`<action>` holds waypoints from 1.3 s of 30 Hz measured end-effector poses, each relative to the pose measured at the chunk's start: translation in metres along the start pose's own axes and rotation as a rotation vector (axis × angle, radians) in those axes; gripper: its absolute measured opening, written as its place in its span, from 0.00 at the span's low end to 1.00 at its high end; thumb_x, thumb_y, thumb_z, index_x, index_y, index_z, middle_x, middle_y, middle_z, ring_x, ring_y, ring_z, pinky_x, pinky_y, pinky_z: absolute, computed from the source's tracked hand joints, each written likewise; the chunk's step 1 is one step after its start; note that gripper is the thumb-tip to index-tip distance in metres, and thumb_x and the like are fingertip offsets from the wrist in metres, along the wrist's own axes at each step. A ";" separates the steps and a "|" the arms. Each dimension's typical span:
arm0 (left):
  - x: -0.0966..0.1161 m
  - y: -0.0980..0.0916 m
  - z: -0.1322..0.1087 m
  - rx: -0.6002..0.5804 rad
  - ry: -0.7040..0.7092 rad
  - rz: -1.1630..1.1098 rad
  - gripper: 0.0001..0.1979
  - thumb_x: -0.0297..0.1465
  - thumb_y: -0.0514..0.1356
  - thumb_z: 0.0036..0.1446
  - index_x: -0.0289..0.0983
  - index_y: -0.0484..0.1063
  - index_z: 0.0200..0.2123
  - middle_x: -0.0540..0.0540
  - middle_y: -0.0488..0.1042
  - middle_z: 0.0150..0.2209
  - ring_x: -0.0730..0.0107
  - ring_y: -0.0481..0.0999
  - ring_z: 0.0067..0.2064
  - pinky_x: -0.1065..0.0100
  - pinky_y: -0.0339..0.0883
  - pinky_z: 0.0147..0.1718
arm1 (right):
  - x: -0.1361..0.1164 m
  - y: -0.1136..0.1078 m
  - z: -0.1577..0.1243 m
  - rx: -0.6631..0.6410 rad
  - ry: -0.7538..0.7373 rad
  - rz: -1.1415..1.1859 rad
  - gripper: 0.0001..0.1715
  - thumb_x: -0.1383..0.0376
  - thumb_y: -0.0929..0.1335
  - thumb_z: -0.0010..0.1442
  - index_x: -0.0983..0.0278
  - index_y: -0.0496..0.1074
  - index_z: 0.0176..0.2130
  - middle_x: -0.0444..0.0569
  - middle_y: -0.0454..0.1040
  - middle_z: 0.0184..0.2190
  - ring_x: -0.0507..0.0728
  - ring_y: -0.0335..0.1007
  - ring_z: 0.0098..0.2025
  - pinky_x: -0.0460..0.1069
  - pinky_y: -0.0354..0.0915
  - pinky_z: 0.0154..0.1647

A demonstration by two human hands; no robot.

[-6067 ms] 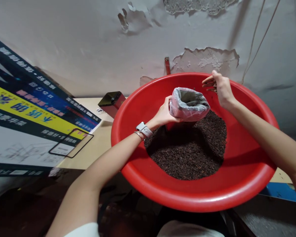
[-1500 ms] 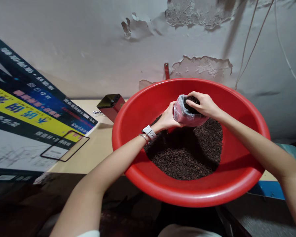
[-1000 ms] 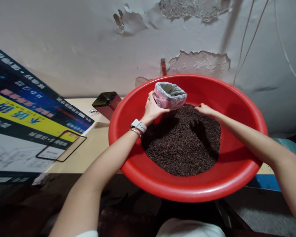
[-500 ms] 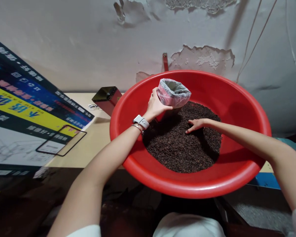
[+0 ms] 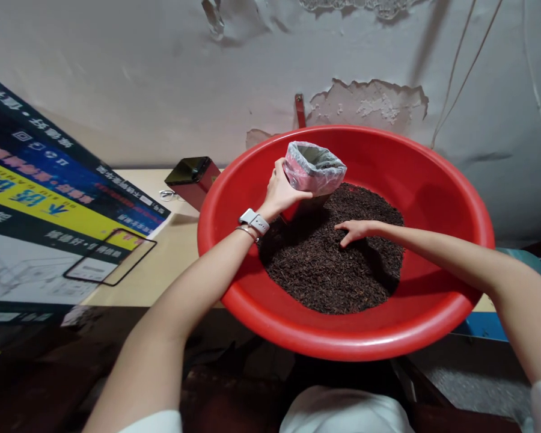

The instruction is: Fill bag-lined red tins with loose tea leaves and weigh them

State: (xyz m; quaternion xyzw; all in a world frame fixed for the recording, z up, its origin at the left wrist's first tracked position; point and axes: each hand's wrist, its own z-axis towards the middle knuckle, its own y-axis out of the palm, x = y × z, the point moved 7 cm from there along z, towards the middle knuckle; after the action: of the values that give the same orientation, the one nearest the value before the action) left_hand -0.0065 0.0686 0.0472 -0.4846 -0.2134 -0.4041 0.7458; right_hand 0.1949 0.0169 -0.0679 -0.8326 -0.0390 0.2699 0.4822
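Note:
A big red plastic basin [image 5: 451, 198] holds a heap of dark loose tea leaves [image 5: 338, 264]. My left hand [image 5: 280, 193], with a watch on its wrist, is wrapped round a red tin lined with a clear plastic bag [image 5: 313, 169], which stands tilted in the leaves at the basin's far side. My right hand [image 5: 356, 230] lies on the heap just below the tin. Its fingers are stretched out and pressed into the leaves.
A closed red tin with a dark lid [image 5: 192, 179] lies on the pale table [image 5: 162, 264] left of the basin. A large printed carton [image 5: 49, 204] leans at the far left. A peeling wall [image 5: 207, 72] stands close behind the basin.
My right hand left the mouth of the bag, came down onto the heap and slid toward its middle. My left hand moved the lined tin a little left and higher.

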 end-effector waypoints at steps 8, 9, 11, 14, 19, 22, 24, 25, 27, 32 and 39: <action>0.006 -0.002 -0.003 -0.021 -0.001 0.010 0.52 0.33 0.76 0.28 0.40 0.54 0.57 0.36 0.64 0.56 0.40 0.64 0.60 0.41 0.58 0.59 | 0.009 -0.052 -0.011 0.122 0.076 0.126 0.38 0.59 0.71 0.51 0.60 0.64 0.60 0.53 0.74 0.50 0.60 0.73 0.44 0.52 0.72 0.39; 0.008 -0.001 -0.003 -0.035 0.006 0.009 0.52 0.34 0.76 0.28 0.40 0.54 0.57 0.36 0.64 0.56 0.41 0.65 0.59 0.41 0.58 0.59 | 0.013 -0.065 -0.016 0.155 0.086 0.167 0.36 0.59 0.70 0.51 0.60 0.65 0.59 0.52 0.74 0.48 0.58 0.73 0.40 0.50 0.71 0.35; 0.013 0.001 -0.004 -0.068 0.024 0.008 0.52 0.35 0.76 0.28 0.39 0.54 0.57 0.36 0.65 0.56 0.41 0.65 0.59 0.41 0.58 0.58 | 0.022 -0.094 -0.027 0.252 0.087 0.238 0.30 0.60 0.69 0.52 0.61 0.67 0.55 0.49 0.75 0.41 0.55 0.71 0.34 0.49 0.69 0.31; 0.023 0.007 -0.008 -0.129 0.069 0.001 0.51 0.35 0.75 0.28 0.38 0.54 0.56 0.35 0.66 0.56 0.42 0.66 0.58 0.42 0.59 0.58 | 0.032 -0.145 -0.049 0.503 0.067 0.246 0.22 0.62 0.69 0.49 0.63 0.71 0.46 0.47 0.73 0.35 0.55 0.69 0.33 0.51 0.69 0.33; 0.049 0.026 -0.023 -0.253 0.201 -0.012 0.51 0.36 0.75 0.27 0.39 0.55 0.56 0.37 0.66 0.55 0.42 0.67 0.57 0.43 0.61 0.56 | 0.004 -0.188 -0.084 0.814 -0.077 0.187 0.22 0.56 0.72 0.48 0.60 0.70 0.43 0.46 0.73 0.37 0.59 0.68 0.39 0.56 0.68 0.42; 0.062 0.033 -0.032 -0.299 0.253 -0.028 0.52 0.37 0.74 0.27 0.41 0.55 0.57 0.38 0.65 0.57 0.43 0.66 0.58 0.44 0.61 0.57 | -0.033 -0.175 -0.091 0.772 -0.151 0.154 0.26 0.55 0.73 0.48 0.59 0.69 0.46 0.47 0.73 0.39 0.60 0.68 0.43 0.57 0.66 0.47; 0.066 0.035 -0.035 -0.314 0.262 -0.061 0.52 0.37 0.74 0.29 0.42 0.54 0.58 0.39 0.65 0.58 0.43 0.66 0.59 0.44 0.61 0.58 | -0.054 -0.162 -0.092 0.725 -0.191 0.141 0.29 0.54 0.73 0.47 0.59 0.69 0.47 0.47 0.74 0.40 0.61 0.68 0.44 0.58 0.65 0.48; 0.067 0.036 -0.035 -0.317 0.261 -0.080 0.52 0.37 0.74 0.29 0.43 0.54 0.58 0.39 0.64 0.58 0.43 0.66 0.59 0.44 0.61 0.58 | -0.060 -0.158 -0.092 0.714 -0.212 0.147 0.30 0.53 0.73 0.47 0.59 0.68 0.48 0.48 0.74 0.40 0.60 0.68 0.44 0.58 0.65 0.48; 0.063 0.036 -0.033 -0.318 0.250 -0.107 0.52 0.36 0.74 0.30 0.43 0.53 0.59 0.39 0.64 0.59 0.43 0.66 0.60 0.44 0.61 0.58 | -0.063 -0.157 -0.093 0.741 -0.243 0.188 0.31 0.50 0.73 0.48 0.60 0.68 0.48 0.49 0.74 0.41 0.60 0.69 0.44 0.57 0.65 0.48; 0.041 0.039 -0.024 -0.331 0.224 -0.106 0.54 0.36 0.74 0.28 0.37 0.53 0.59 0.34 0.60 0.61 0.43 0.63 0.61 0.44 0.57 0.60 | -0.014 -0.179 -0.083 0.990 -0.109 0.369 0.29 0.43 0.59 0.62 0.63 0.69 0.44 0.51 0.74 0.40 0.58 0.69 0.44 0.56 0.65 0.47; 0.019 0.031 -0.014 -0.265 0.092 -0.051 0.46 0.37 0.74 0.26 0.35 0.59 0.51 0.36 0.67 0.52 0.45 0.69 0.55 0.45 0.63 0.55 | 0.065 -0.145 -0.040 0.670 0.326 0.163 0.23 0.50 0.60 0.64 0.64 0.73 0.38 0.57 0.75 0.42 0.64 0.71 0.47 0.60 0.65 0.50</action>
State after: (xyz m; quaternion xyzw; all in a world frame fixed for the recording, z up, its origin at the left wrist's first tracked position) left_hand 0.0285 0.0550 0.0373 -0.5543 -0.1362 -0.4694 0.6737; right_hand 0.2985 0.0841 0.0407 -0.6613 0.1950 0.1692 0.7043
